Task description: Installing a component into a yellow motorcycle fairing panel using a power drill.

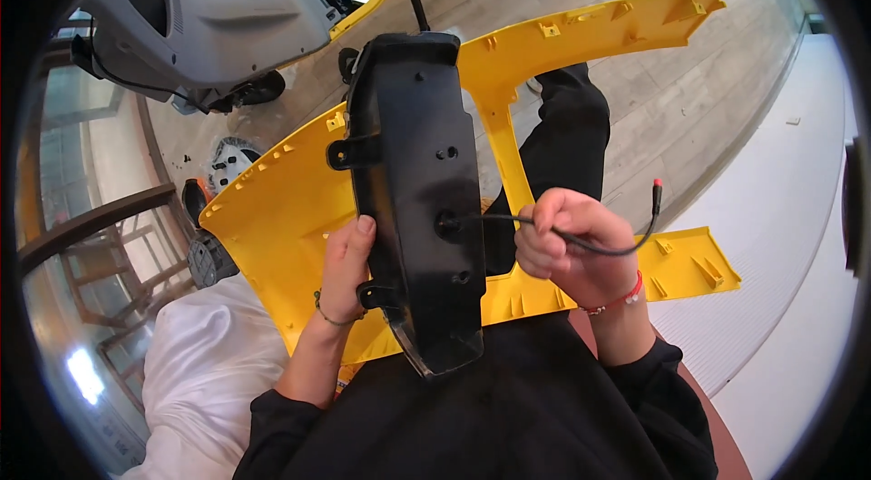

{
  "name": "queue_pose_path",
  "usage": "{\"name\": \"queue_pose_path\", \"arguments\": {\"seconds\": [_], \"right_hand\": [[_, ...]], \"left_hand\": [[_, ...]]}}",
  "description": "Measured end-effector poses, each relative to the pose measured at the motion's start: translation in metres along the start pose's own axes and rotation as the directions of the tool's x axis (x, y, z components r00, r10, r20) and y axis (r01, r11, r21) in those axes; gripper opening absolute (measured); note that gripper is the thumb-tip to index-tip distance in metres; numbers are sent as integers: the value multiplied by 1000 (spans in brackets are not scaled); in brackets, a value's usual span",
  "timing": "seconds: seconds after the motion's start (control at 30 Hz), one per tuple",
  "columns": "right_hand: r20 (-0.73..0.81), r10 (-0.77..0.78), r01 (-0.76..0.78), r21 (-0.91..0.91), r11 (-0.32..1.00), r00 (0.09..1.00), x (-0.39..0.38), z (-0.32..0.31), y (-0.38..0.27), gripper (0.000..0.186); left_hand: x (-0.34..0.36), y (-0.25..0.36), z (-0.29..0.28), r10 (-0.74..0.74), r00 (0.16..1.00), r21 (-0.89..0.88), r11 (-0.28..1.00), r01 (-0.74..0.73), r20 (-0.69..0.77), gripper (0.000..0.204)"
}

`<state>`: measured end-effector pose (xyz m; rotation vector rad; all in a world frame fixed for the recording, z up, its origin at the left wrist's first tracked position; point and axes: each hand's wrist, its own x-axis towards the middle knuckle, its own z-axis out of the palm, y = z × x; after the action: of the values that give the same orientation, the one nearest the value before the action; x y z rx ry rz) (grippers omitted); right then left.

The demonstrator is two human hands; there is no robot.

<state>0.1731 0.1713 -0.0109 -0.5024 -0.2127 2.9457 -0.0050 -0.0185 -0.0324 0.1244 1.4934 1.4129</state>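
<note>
Carrier is the wooden plank floor (pixel 671 90). Directly on it: a grey and yellow scooter body (pixel 227 26) lying at the far left, with its open compartment toward the far middle. Small black and white parts (pixel 227 162) sit on the floor just beside the scooter's near end. A white raised platform (pixel 780 235) borders the floor along its right edge.

Scooter repair workshop: dismantled scooter (pixel 227 26), loose yellow panels (pixel 290 208).

Parts counted on the lap

One black moulded plastic housing (pixel 415 199), one large yellow plastic body panel (pixel 290 208), one thin black cable with a red tip (pixel 599 249), two hands.
</note>
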Motion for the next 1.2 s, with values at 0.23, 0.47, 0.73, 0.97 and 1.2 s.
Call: {"name": "queue_pose_path", "arguments": {"seconds": [0.23,0.47,0.73,0.97,1.2], "right_hand": [[-101,-47,61,143,988,994,4,-1,1,26],[-210,-121,136,61,989,970,5,0,2,28],[10,-127,124,-324,938,992,-5,12,15,32],[207,152,170,-959,227,966,-4,38,23,47],[41,-344,101,-982,158,938,0,37,24,26]], "left_hand": [[-1,0,3,4,1000,52,999,-5,5,38],[-1,-1,2,-31,1000,39,999,31,1,38],[2,1,4,-82,996,-87,993,84,18,46],[8,-10,-2,-64,998,-289,956,55,-22,47],[5,-11,-8,-27,999,-244,969,37,45,54]]}}
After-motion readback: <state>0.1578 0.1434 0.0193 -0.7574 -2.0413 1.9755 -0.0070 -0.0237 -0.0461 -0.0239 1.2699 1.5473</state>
